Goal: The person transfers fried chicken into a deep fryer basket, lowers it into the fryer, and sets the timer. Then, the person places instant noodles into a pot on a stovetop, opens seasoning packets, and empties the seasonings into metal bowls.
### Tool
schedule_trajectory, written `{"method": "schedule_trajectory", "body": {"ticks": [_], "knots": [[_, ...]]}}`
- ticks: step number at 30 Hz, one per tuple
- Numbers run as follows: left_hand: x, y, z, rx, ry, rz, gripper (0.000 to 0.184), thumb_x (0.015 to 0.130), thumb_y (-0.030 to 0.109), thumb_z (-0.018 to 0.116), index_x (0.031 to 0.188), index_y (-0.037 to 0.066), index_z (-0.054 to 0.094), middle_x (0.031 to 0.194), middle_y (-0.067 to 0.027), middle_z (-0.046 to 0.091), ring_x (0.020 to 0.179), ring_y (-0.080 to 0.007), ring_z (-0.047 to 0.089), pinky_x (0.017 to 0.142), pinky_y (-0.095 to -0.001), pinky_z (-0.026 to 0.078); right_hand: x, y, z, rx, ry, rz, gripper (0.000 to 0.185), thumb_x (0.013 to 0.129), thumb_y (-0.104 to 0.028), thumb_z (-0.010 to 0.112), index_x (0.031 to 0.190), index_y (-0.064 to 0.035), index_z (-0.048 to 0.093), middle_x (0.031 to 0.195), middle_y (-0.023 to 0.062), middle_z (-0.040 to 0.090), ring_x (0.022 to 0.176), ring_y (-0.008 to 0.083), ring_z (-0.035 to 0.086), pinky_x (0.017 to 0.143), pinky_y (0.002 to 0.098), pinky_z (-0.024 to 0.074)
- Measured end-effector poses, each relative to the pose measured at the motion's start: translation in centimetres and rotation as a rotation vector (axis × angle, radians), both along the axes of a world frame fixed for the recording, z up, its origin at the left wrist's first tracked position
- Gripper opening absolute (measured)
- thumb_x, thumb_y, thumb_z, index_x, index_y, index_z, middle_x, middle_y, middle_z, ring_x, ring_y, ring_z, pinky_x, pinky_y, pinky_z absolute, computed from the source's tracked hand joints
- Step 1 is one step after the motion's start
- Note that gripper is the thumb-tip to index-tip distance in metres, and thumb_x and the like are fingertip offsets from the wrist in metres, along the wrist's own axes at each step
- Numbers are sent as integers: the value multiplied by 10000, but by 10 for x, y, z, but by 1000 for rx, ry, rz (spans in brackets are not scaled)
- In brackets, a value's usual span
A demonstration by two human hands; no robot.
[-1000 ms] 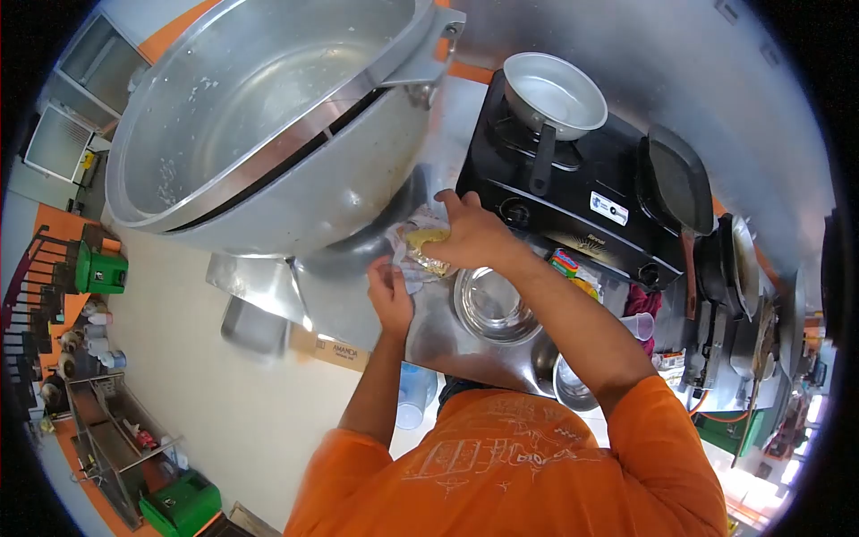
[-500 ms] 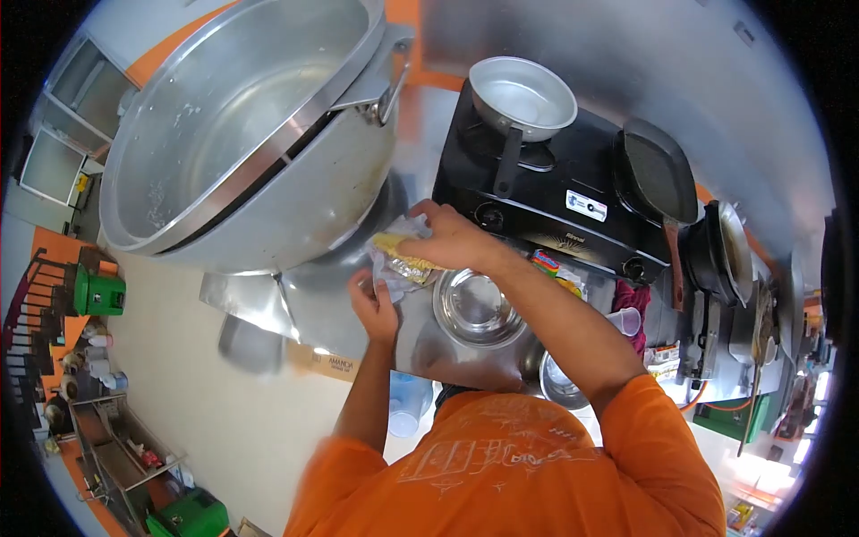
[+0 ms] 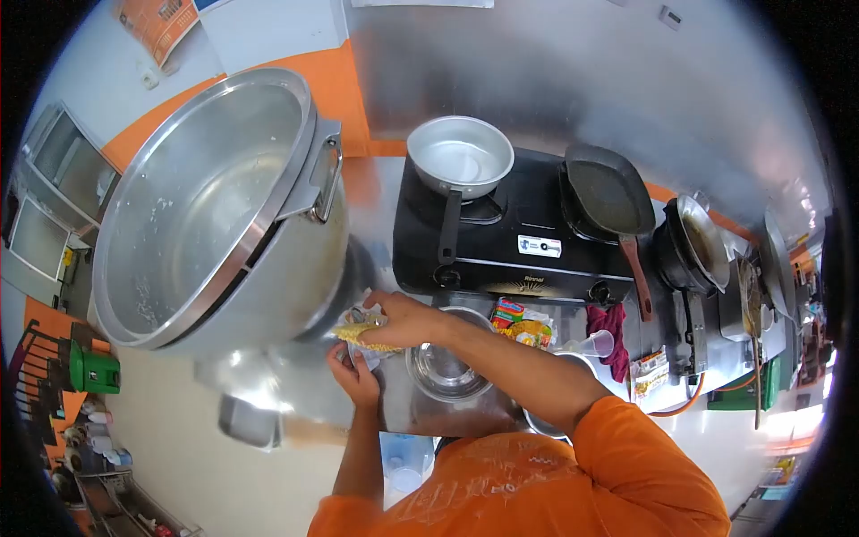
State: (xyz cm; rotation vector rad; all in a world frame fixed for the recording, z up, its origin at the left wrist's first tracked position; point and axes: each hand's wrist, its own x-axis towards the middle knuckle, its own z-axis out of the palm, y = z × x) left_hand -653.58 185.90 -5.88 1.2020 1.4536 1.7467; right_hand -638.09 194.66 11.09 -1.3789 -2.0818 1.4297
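My right hand (image 3: 401, 320) grips a yellow block of dry instant noodles (image 3: 356, 335) from above. A crinkled pale wrapper (image 3: 360, 314) lies around the block. My left hand (image 3: 358, 378) is just below, its fingers curled at the wrapper's lower edge. Both hands are over the steel counter, between the big pot (image 3: 295, 300) and a shiny metal bowl (image 3: 445, 387). Part of that bowl is hidden by my right forearm. Colourful food packets (image 3: 523, 329) lie beyond the forearm, in front of the stove.
A black two-burner stove (image 3: 483, 251) carries a saucepan (image 3: 461, 161) and a square grill pan (image 3: 610, 190). Right of the packets are a clear plastic cup (image 3: 598, 344) and a dark red cloth (image 3: 610, 336). More pans (image 3: 702, 242) stand at the far right.
The view has tilted up, so the counter and stove appear lower and more wall shows. Both hands remain together at the noodles and wrapper; the right hand now covers more of the block.
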Motion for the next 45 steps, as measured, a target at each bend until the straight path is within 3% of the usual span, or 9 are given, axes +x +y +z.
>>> {"method": "schedule_trajectory", "body": {"ticks": [9,17,24,29,33,37,39,41,45], "knots": [[2,-1,8,-5,-16,-23,328,928,86,527,1211,-28,407,1092,-158,509,931,-200,547,812,-313,452,68,10,88,-3,21,42,615,806,-374,687,1289,-33,516,1180,167,583,1092,241,563,935,329,440],[-2,-3,-1,-1,44,-16,340,912,68,531,1212,-38,412,1167,-143,450,976,-206,533,846,-324,451,146,95,154,172,59,-343,561,795,-369,692,1241,-55,557,1113,124,564,1035,198,540,897,311,418],[-8,-2,-14,-22,207,4,330,896,65,540,1188,-45,433,1154,-157,456,1015,-233,529,885,-346,452,160,210,96,594,-597,-213,761,649,-502,753,1254,-88,552,1200,265,540,1129,408,537,960,437,437],[-6,-7,-6,-45,196,1,312,898,69,544,1171,-45,444,1162,-169,458,1049,-246,526,905,-360,451,141,204,86,737,-821,-219,632,694,-489,741,1206,-163,564,1209,184,539,1182,354,507,941,474,409],[-5,-4,1,-22,118,-11,302,905,72,541,1167,-45,444,1154,-165,458,1057,-244,525,922,-359,447,100,150,108,1126,-492,-320,435,810,-361,688,1171,-140,588,1129,95,598,1033,290,610,877,474,438],[-5,-3,0,-65,151,1,299,907,68,534,1167,-48,441,1147,-165,459,1042,-236,528,922,-353,444,21,30,96,739,-177,59,242,802,-233,674,901,-13,656,796,171,623,814,337,634,763,406,501],[-3,-5,-4,-47,70,-11,297,907,67,533,1165,-48,442,1140,-166,463,1043,-234,525,924,-351,441,-8,-2,40,510,-200,331,158,795,-139,621,850,5,653,811,204,632,796,368,639,708,450,520],[-2,-5,-5,-35,19,-15,286,893,52,533,1151,-41,454,1113,-166,473,1063,-236,506,914,-348,437,-28,-20,-3,347,-350,316,144,801,-105,593,878,-3,659,860,219,644,869,368,652,737,441,532],[-8,-2,-24,-19,139,49,276,873,40,539,1130,-32,469,1095,-170,483,1045,-251,508,894,-345,438,-45,-8,-56,434,-475,234,176,803,-84,578,933,10,650,950,241,646,912,390,653,773,453,539]]}}
